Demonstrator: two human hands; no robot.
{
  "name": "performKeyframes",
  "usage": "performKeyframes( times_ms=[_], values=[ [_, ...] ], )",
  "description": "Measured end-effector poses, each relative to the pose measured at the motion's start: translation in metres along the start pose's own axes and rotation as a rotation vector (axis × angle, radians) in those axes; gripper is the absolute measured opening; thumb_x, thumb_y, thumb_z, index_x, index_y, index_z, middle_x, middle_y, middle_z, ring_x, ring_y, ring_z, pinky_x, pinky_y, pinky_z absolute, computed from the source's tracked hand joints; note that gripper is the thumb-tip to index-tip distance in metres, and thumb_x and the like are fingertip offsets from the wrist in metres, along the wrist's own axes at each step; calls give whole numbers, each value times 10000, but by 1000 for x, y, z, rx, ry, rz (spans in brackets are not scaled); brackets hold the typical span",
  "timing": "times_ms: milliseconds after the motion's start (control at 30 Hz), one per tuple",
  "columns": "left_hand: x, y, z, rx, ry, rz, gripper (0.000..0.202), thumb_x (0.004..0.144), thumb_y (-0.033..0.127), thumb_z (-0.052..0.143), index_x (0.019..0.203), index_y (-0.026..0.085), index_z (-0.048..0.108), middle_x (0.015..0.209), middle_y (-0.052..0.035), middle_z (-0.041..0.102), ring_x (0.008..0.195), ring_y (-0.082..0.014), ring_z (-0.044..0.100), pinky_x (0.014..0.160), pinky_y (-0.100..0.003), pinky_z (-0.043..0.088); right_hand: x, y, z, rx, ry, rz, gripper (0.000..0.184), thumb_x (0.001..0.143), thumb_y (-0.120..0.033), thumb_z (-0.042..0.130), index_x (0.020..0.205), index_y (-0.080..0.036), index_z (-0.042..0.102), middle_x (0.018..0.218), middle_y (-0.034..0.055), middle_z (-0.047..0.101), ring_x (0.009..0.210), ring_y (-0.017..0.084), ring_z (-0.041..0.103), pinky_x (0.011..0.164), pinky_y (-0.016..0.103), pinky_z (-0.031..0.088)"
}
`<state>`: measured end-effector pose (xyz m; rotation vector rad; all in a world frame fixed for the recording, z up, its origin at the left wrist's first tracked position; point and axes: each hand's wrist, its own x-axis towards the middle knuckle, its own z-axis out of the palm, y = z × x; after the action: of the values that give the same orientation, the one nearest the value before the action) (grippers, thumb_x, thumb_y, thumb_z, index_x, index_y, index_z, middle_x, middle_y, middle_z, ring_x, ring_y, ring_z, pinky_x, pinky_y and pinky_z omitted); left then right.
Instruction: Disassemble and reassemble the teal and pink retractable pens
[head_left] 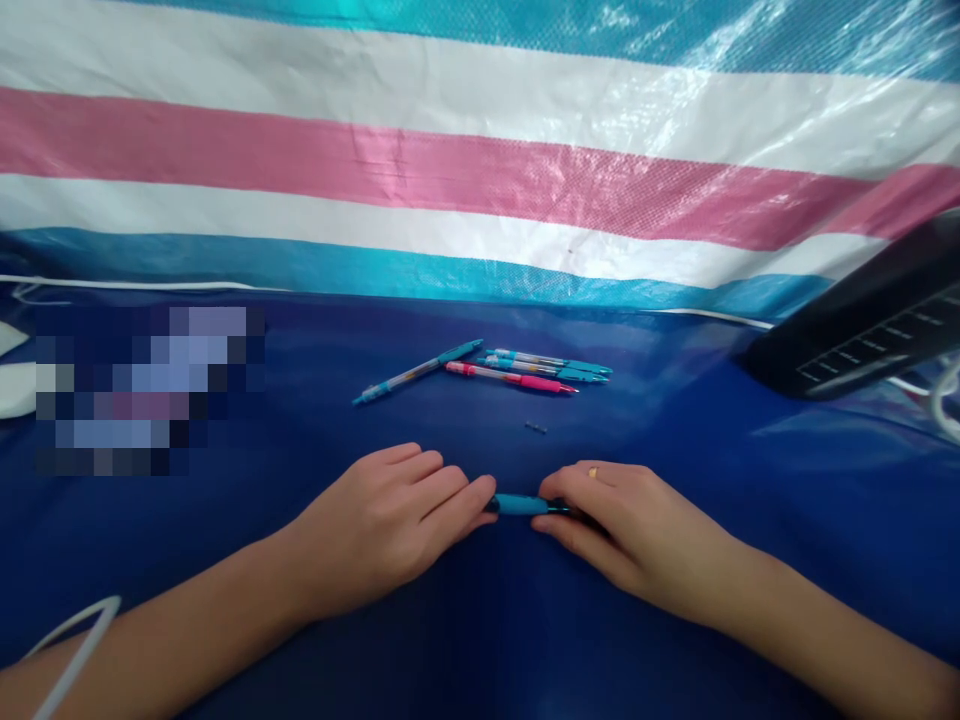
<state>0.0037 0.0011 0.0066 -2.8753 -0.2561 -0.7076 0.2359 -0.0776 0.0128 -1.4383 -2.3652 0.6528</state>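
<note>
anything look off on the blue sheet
A tiny dark part lies alone on the blue sheet, apart from the pens. It looks stray, though it is too small to identify.

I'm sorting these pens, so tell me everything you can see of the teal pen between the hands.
The teal pen lies roughly crosswise between the hands, above the dark blue plastic sheet. Its visible part is a smooth, rubbery-looking teal grip, with a dark section towards the right. The left hand's fingertips touch its left end, while the right hand covers the rest between thumb and fingers. Its tip and clip are hidden.
</note>
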Motion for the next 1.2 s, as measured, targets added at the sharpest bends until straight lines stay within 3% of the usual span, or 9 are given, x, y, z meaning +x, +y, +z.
performKeyframes(
  times_ms=[367,633,833,933,1067,1200],
  values=[
    [-1,-1,1,-17,11,6,129,993,193,458,1033,131,564,733,4,676,608,-139,612,553,-282,454,2,1,0,1,-20,-1,176,993,-293,446,966,-184,582,809,23,626,718,161,595,645,278,431],
    [0,3,-2,-73,-29,-35,129,1001,192,454,989,131,567,695,17,646,557,-119,560,523,-274,412,-1,0,1,-67,-7,-70,331,1032,-315,322,890,-175,586,734,26,591,656,165,531,619,293,382],
    [0,4,-6,-41,18,-56,161,1012,170,409,1008,126,564,670,12,629,575,-133,571,535,-268,427,0,-5,-2,47,-56,45,344,1029,-329,339,795,-190,548,698,-4,567,635,139,515,606,270,367],
    [0,4,-2,-25,-3,-58,170,1004,213,443,1051,111,570,673,5,612,575,-147,553,536,-280,435,0,-4,-2,151,-2,86,354,1024,-356,369,759,-189,534,665,-25,541,587,111,495,565,243,351],
    [-2,2,4,33,-49,-131,246,998,216,439,1189,101,543,849,-57,640,741,-205,584,660,-343,482,-1,-2,-4,177,150,18,290,1006,-352,432,813,-187,571,667,-28,555,577,97,512,554,218,360],
    [-3,-3,5,-4,9,-222,210,997,176,411,1130,129,566,870,-58,610,772,-195,572,692,-322,484,-2,0,-7,187,214,-61,221,1007,-320,434,899,-199,584,699,-30,589,575,86,526,547,188,383]
  ],
)
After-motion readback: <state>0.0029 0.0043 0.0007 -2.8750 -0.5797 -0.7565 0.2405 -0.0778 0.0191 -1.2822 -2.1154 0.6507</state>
